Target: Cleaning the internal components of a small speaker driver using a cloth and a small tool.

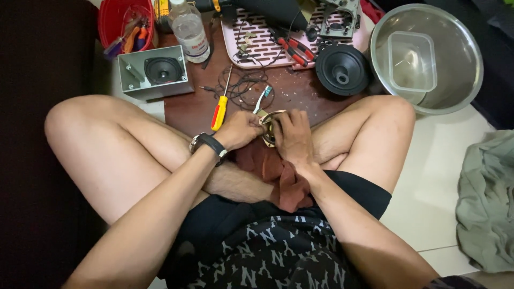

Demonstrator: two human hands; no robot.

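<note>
Left hand (pixel 239 130), right hand (pixel 292 136) grip metal ring (pixel 269 122), apparently edge-up.

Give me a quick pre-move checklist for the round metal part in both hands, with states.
1. Both hands on part: left hand and right hand grip the round metal frame: ok.
2. Cushion under part: brown cloth lies on the lap below it: ok.
3. Tool at hand: yellow screwdriver lies on the board beside the left hand: ok.
4. Loose wires clear of the hands: close by, contact cannot tell.
5. Part's condition: mostly hidden by fingers: cannot tell.
</note>
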